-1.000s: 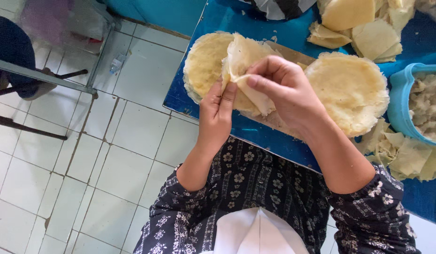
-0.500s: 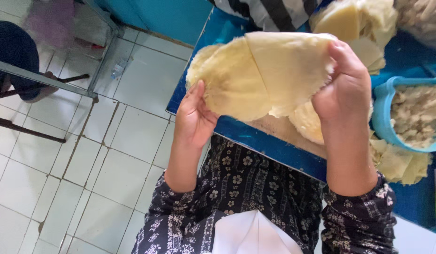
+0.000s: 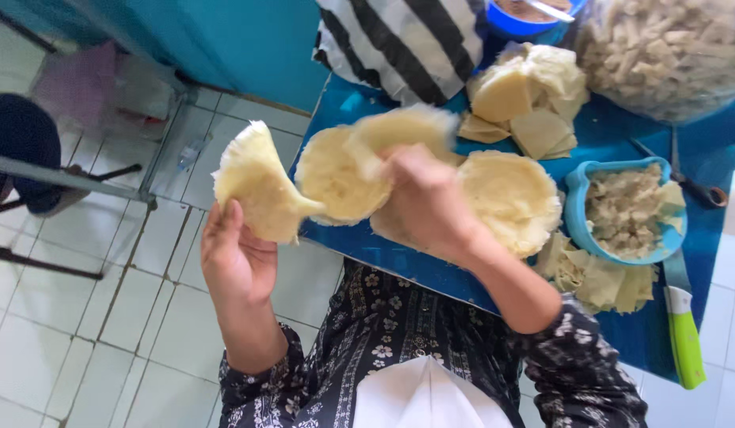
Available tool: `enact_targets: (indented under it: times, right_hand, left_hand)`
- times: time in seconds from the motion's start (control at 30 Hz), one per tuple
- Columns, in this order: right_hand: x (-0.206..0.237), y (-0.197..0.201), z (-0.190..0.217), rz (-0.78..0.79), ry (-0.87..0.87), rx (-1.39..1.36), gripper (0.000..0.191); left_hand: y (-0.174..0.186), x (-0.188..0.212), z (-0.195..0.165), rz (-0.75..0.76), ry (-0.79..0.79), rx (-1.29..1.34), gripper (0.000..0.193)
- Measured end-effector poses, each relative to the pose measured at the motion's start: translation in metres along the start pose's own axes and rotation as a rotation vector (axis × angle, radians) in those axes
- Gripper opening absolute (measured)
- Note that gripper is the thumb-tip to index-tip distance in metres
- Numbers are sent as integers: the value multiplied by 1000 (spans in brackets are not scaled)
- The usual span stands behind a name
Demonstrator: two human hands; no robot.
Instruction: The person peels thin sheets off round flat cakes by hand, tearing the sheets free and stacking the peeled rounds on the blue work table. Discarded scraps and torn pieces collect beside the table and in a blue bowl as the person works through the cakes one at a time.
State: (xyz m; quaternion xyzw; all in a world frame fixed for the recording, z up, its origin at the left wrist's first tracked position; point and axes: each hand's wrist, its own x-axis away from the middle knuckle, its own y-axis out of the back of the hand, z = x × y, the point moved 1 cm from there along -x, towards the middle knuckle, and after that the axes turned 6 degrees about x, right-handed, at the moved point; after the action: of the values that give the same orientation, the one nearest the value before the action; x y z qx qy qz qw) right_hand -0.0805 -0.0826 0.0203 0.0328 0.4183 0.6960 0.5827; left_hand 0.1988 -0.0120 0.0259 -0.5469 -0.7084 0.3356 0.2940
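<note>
Dough sheet [image 3: 260, 186], thin and pale, hangs left of centre, pinched in my left hand [image 3: 237, 257]. My right hand [image 3: 423, 198], blurred, seems closed on its other end above the stack [image 3: 336, 178]. Pulling too hard could tear it.

bright daylight | soft shadows | motion blur on right hand [image 3: 421, 198]

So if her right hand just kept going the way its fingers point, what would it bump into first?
Probably the round pale wrapper stack just beyond the right hand, whose fingers point left; the motion blur and flat view leave depth unsure.
</note>
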Motion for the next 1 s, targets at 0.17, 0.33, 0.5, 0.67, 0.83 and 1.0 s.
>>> enact_targets:
  times: [0.17, 0.33, 0.5, 0.67, 0.83, 1.0]
  right_hand:
    - [15, 32, 54, -137, 0, 45, 22]
    - [25, 74, 56, -75, 108, 110, 33]
    - [64, 104, 9, -217, -206, -61, 17]
    - [102, 121, -39, -399, -647, -791, 15]
    - [108, 134, -52, -371, -655, -668, 12]
    - [102, 144, -43, -300, -544, -458, 10]
  left_hand:
    - [-35, 3, 48, 5, 144, 57, 29]
    - [-86, 12, 118, 220, 507, 291, 42]
    - [-131, -3, 148, 395, 724, 138, 62]
    - [-159, -1, 177, 404, 694, -88, 63]
    - [-171, 16, 210, 491, 483, -160, 31]
    - [-176, 23, 217, 630, 96, -681, 32]
